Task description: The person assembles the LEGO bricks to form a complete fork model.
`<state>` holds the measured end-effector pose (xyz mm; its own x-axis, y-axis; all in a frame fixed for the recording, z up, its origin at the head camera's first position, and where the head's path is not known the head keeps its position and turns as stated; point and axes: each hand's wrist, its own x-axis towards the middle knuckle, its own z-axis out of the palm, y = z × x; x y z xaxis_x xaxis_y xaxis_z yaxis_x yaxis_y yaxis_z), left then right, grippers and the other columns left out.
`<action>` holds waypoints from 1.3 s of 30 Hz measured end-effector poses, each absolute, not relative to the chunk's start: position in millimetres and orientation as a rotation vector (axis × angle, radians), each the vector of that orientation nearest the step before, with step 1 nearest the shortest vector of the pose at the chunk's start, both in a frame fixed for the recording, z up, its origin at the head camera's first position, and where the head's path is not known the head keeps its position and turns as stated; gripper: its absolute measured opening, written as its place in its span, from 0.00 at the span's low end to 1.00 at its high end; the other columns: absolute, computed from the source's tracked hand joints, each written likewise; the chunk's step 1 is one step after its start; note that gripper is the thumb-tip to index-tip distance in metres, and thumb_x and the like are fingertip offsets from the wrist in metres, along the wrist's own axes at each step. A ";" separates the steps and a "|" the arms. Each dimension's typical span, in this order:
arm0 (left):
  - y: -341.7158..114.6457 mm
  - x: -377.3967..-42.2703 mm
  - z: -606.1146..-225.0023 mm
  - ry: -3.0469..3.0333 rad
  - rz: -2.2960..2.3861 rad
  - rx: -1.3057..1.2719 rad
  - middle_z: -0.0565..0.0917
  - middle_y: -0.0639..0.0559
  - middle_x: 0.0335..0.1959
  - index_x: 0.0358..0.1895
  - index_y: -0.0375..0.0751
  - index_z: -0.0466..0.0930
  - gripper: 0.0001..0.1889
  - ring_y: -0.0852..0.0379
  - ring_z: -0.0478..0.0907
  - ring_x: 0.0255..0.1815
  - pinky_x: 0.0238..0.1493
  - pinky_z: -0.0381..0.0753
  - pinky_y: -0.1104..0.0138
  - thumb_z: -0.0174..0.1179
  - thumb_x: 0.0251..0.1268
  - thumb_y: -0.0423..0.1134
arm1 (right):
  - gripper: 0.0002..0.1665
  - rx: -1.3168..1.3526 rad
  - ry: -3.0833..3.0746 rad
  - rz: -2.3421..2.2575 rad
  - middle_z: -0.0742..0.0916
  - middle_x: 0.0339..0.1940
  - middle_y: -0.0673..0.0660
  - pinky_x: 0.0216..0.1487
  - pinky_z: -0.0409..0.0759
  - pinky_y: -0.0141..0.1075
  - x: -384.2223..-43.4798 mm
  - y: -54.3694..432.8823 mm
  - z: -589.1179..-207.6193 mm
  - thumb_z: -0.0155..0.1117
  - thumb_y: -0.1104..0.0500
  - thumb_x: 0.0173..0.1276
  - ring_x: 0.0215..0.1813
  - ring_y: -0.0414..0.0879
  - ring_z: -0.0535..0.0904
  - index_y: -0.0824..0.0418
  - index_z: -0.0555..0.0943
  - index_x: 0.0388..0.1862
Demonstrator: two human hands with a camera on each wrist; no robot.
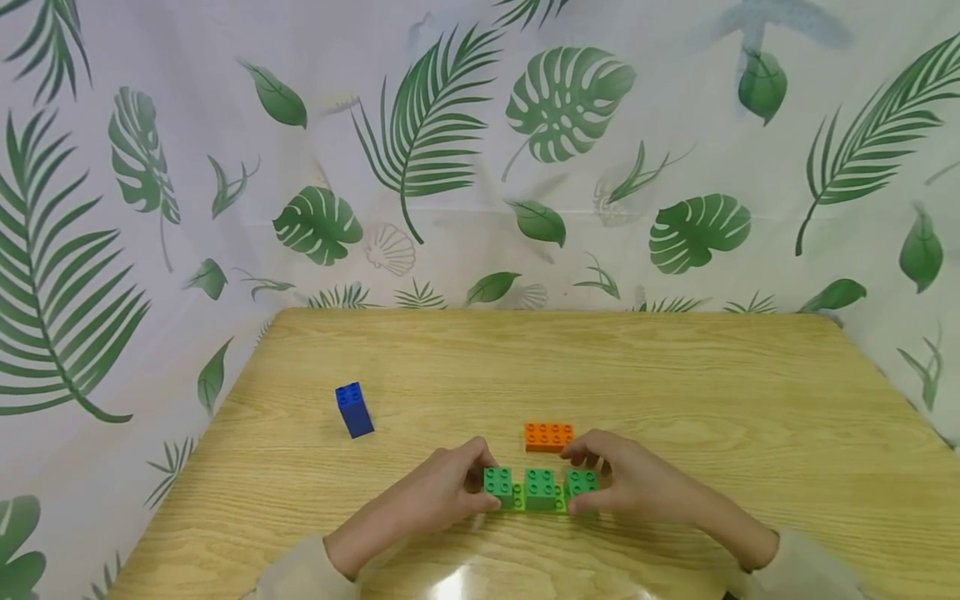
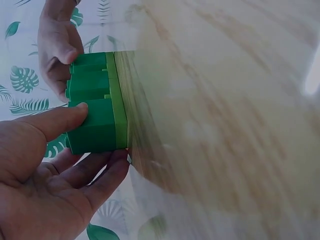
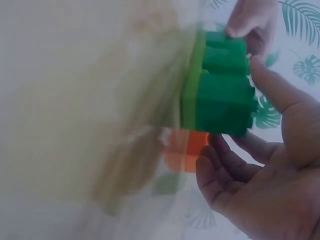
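Observation:
In front of me, three green building blocks stand in a row on a lime-green base brick, with gaps showing its studs. My left hand pinches the left-end block, thumb on its near face and fingers behind. My right hand spans the right-end block loosely. Its thumb is right at the studded edge, while the other fingers bend behind the block with a gap visible in the right wrist view. Just behind the row lies an orange brick, near the right fingertips.
A tall blue block stands on the wooden table, farther back to the left. A white cloth with green leaf prints hangs behind the table and along its sides.

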<state>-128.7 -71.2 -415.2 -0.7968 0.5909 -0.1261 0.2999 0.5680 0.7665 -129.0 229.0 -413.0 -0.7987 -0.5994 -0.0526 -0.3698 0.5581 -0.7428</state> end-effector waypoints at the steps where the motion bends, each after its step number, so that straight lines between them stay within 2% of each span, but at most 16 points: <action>1: -71.0 -128.5 -415.0 2.435 1.087 0.721 0.83 0.58 0.38 0.49 0.45 0.77 0.14 0.65 0.77 0.36 0.41 0.78 0.69 0.72 0.66 0.38 | 0.35 -0.797 2.499 -1.075 0.85 0.55 0.55 0.49 0.80 0.38 -128.0 227.7 -414.7 0.79 0.46 0.63 0.51 0.47 0.78 0.65 0.79 0.61; 4: -70.1 -127.9 -414.6 2.447 1.075 0.703 0.82 0.58 0.38 0.48 0.45 0.77 0.15 0.64 0.76 0.36 0.41 0.78 0.68 0.73 0.66 0.38 | 0.35 -0.798 2.493 -1.058 0.85 0.56 0.56 0.50 0.81 0.37 -126.0 224.1 -418.0 0.79 0.46 0.63 0.53 0.48 0.80 0.64 0.80 0.61; 10: -64.8 -125.4 -412.3 2.466 1.060 0.647 0.80 0.57 0.35 0.48 0.43 0.76 0.16 0.62 0.75 0.35 0.39 0.76 0.68 0.73 0.64 0.36 | 0.33 -0.809 2.540 -1.000 0.85 0.51 0.53 0.46 0.78 0.34 -123.3 217.1 -419.6 0.81 0.45 0.60 0.47 0.40 0.78 0.63 0.82 0.57; 17: -54.7 -122.9 -410.9 2.494 1.015 0.675 0.78 0.56 0.35 0.48 0.40 0.75 0.16 0.62 0.72 0.32 0.36 0.74 0.69 0.72 0.63 0.33 | 0.31 -0.828 2.594 -0.947 0.84 0.47 0.51 0.43 0.77 0.35 -122.5 211.8 -420.2 0.82 0.47 0.59 0.44 0.39 0.76 0.63 0.83 0.53; 25: -42.9 -124.9 -417.2 2.546 0.964 0.723 0.79 0.58 0.35 0.48 0.37 0.81 0.16 0.64 0.73 0.33 0.35 0.75 0.70 0.75 0.60 0.35 | 0.26 -0.805 2.621 -0.878 0.82 0.42 0.48 0.40 0.75 0.33 -121.7 211.2 -420.7 0.83 0.50 0.59 0.40 0.38 0.74 0.62 0.84 0.49; 33: -36.8 -125.6 -416.4 2.583 0.917 0.696 0.81 0.57 0.37 0.52 0.36 0.82 0.23 0.64 0.74 0.36 0.40 0.76 0.68 0.79 0.57 0.42 | 0.22 -0.813 2.640 -0.876 0.82 0.40 0.48 0.36 0.74 0.32 -122.2 211.4 -420.4 0.82 0.53 0.59 0.37 0.37 0.73 0.62 0.84 0.47; 39: -33.8 -127.0 -417.5 2.578 0.952 0.682 0.78 0.58 0.34 0.49 0.37 0.82 0.19 0.63 0.73 0.33 0.35 0.75 0.69 0.77 0.59 0.41 | 0.21 -0.821 2.665 -0.868 0.83 0.39 0.46 0.40 0.77 0.34 -122.3 212.9 -418.1 0.82 0.53 0.59 0.40 0.36 0.76 0.61 0.84 0.45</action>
